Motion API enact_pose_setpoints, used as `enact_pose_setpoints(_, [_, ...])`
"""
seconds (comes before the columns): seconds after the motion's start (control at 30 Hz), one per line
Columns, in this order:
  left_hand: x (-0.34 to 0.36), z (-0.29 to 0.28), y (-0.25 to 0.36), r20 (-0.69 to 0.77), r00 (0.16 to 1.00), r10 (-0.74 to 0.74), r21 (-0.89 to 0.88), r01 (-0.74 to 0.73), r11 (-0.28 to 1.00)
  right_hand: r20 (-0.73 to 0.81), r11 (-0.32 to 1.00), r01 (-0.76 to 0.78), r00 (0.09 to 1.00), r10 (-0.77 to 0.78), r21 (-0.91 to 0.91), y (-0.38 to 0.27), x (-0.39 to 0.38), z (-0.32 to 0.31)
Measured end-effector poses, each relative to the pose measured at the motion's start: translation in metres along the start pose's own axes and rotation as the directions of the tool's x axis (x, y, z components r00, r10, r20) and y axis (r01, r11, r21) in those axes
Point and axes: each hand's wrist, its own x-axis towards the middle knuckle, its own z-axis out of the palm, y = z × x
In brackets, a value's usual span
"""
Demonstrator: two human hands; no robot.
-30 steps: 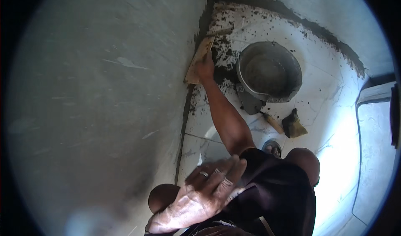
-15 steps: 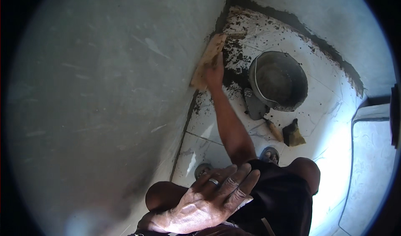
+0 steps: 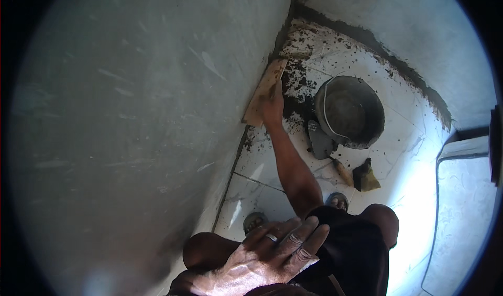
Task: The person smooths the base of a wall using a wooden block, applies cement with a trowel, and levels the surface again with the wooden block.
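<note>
My right hand (image 3: 272,106) reaches forward and grips a flat wooden board (image 3: 254,112) held along the foot of the left wall, beside dark mortar crumbs (image 3: 298,102) on the tiles. My left hand (image 3: 272,251) hangs palm down over my lap, a ring on one finger and its fingers stretched out. Right of the board stands a dark bucket (image 3: 350,112) with a wire handle, grey residue inside. Against its near side lies a grey trowel blade (image 3: 319,141) with a wooden handle (image 3: 343,173), next to a dark and yellowish scrap (image 3: 367,178).
Grey plastered walls (image 3: 131,112) meet in a corner at the top, with a dark mortar band (image 3: 398,60) along the base. A pale ledge (image 3: 461,201) runs along the right, beside brightly lit floor tiles (image 3: 387,133). My sandalled feet (image 3: 338,201) are on the floor.
The view has shifted, so floor and bucket sit lower and further right in the picture. The board has moved slightly along the wall base. Both hands keep much the same pose.
</note>
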Motion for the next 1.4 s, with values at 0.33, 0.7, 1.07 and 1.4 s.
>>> enact_pose_setpoints(0.33, [-0.005,0.001,-0.004,-0.005,1.000,0.012,0.055,-0.012,0.998,-0.051,0.987,0.127,0.991,-0.123,0.095,0.005,0.003,-0.001])
enact_pose_setpoints(0.7, [-0.002,-0.003,-0.006,0.045,0.999,-0.021,0.001,0.021,1.000,-0.041,0.993,0.077,0.996,-0.074,0.092,0.006,0.005,0.001])
enact_pose_setpoints(1.07, [-0.005,-0.004,-0.002,0.103,0.994,-0.020,-0.014,0.022,1.000,-0.008,0.991,0.053,0.999,-0.053,0.122,0.000,0.018,-0.001])
enact_pose_setpoints(1.4, [-0.005,-0.006,-0.006,0.103,0.995,-0.012,-0.032,0.015,0.999,-0.013,0.991,0.055,0.998,-0.054,0.121,0.004,0.028,-0.001])
